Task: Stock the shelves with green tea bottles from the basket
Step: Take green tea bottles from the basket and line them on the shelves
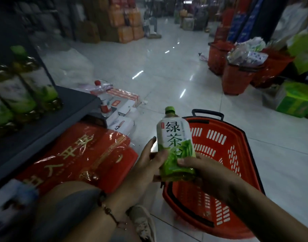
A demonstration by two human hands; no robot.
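Observation:
A green tea bottle (175, 137) with a green cap and a white and green label is held upright above the red basket (218, 142). My left hand (146, 165) grips its lower half from the left, thumb across the label. My right hand (204, 170) grips the bottom from the right, thumb on the green part. The basket stands on the floor under the bottle; its inside shows no bottles where visible. Several more green tea bottles (27, 88) stand on the dark shelf (73, 105) at the left.
Red wrapped packs (83, 154) lie under the shelf beside my knee. White cartons and a red-capped bottle (106, 102) sit past the shelf end. More red baskets (237, 75) full of goods and green boxes (296, 100) stand at the right. Tiled floor runs ahead.

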